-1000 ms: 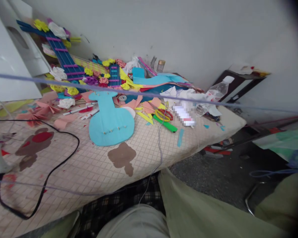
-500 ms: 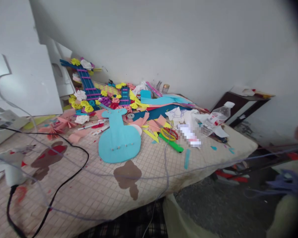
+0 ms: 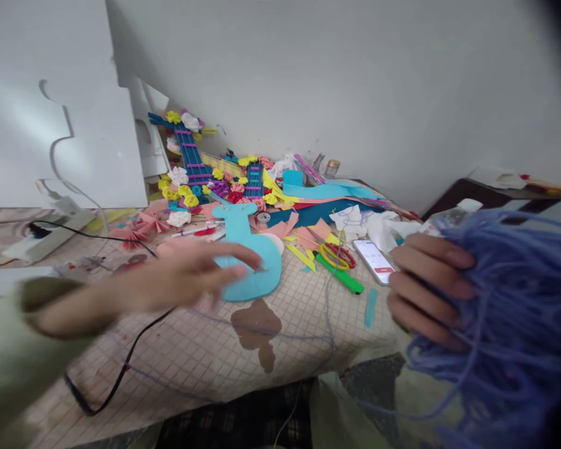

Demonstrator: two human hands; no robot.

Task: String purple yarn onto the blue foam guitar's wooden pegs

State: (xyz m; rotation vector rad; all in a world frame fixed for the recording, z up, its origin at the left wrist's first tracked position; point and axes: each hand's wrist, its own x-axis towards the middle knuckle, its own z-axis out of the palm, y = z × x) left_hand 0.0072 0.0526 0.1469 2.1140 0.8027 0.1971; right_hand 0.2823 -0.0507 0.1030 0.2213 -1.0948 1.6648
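Note:
A thick bundle of purple-blue yarn [image 3: 509, 312] fills the right side, and my right hand [image 3: 430, 287] is closed around its near edge. Loose yarn strands hang from it and run across the table. My left hand [image 3: 191, 274], smeared by motion, reaches in from the left with its fingers stretched out and apart, holding nothing that I can see. Its fingertips overlap the light-blue guitar-shaped cutout [image 3: 257, 284], which lies flat; whether they touch it I cannot tell. A row of small fasteners on the cutout is partly hidden by the fingers.
A green cutter [image 3: 343, 274], scissors [image 3: 334, 255] and a lit phone [image 3: 374, 260] lie right of the cutout. Behind stand decorated paper guitars [image 3: 191, 156] among paper flowers and scraps. A black cable [image 3: 115, 377] crosses the left side. A wet-looking patch [image 3: 257, 327] marks the tablecloth.
Both hands have come into the middle of view: the left from the left edge, the right from the far right edge with the yarn bundle. The view has shifted slightly left.

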